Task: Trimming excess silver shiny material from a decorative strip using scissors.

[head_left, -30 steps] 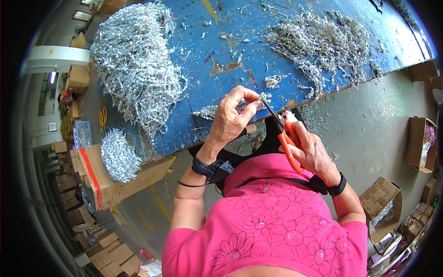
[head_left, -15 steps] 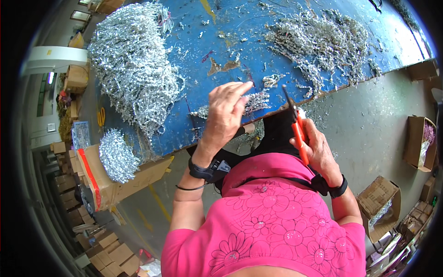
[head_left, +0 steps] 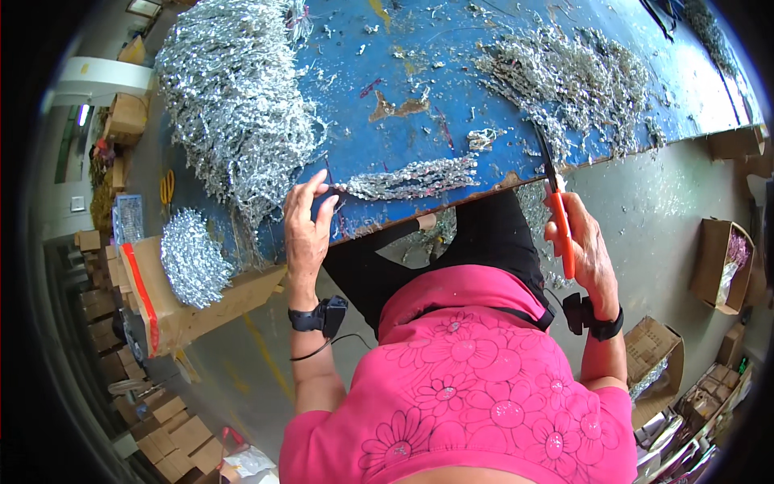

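Observation:
My left hand point(head_left: 306, 222) pinches the stem end of a silver glittery sprig point(head_left: 411, 177) that lies along the near edge of the blue table point(head_left: 419, 64). My right hand point(head_left: 584, 250) grips orange-handled cutters point(head_left: 558, 210), their dark blades pointing up toward the table edge, apart from the sprig. Each wrist carries a black band. A big heap of silver sprigs point(head_left: 234, 105) sits at the table's left, just beyond my left hand. A flatter pile of silver sprigs point(head_left: 572, 77) spreads at the right.
A cardboard box point(head_left: 173, 290) holding a ball of silver sprigs point(head_left: 192, 258) stands at the table's left end. More cardboard boxes point(head_left: 721, 262) rest on the grey floor at right and lower left. Silver scraps litter the tabletop.
My left hand has moved left along the table edge, laying the silver sprig flat. My right hand with the cutters has swung out to the right, away from the sprig.

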`<control>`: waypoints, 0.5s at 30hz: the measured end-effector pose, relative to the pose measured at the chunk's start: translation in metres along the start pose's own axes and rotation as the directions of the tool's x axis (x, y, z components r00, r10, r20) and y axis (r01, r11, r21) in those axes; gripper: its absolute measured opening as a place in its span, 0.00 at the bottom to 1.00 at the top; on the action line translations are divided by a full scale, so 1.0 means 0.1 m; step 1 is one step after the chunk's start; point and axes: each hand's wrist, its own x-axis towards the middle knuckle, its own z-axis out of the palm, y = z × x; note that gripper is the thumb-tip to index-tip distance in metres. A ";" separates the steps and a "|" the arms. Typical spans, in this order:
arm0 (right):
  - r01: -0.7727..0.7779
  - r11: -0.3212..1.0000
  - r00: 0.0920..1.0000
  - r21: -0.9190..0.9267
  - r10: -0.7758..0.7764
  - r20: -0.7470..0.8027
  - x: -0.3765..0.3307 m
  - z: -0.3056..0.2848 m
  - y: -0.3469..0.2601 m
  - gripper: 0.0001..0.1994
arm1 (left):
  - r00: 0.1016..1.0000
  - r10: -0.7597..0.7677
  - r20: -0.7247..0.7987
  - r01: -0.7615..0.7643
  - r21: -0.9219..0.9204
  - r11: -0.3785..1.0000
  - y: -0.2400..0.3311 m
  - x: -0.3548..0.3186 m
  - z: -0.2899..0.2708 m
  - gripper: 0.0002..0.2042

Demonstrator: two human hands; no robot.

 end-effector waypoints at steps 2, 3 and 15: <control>0.044 0.999 0.999 0.019 -0.044 0.006 0.02 0.09 -0.02 0.21 | 0.999 -0.020 -0.030 0.020 0.007 1.000 -0.06 0.04 -0.07 0.11; 0.050 0.998 0.999 0.037 -0.050 0.007 0.03 0.11 -0.02 0.21 | 1.000 0.001 -0.006 -0.001 -0.007 1.000 -0.10 0.03 -0.13 0.10; 0.298 0.920 0.954 0.253 -0.290 -0.071 0.21 0.17 0.70 0.28 | 0.906 -0.257 -0.335 -0.202 -0.879 0.433 -0.02 -0.91 -1.18 0.07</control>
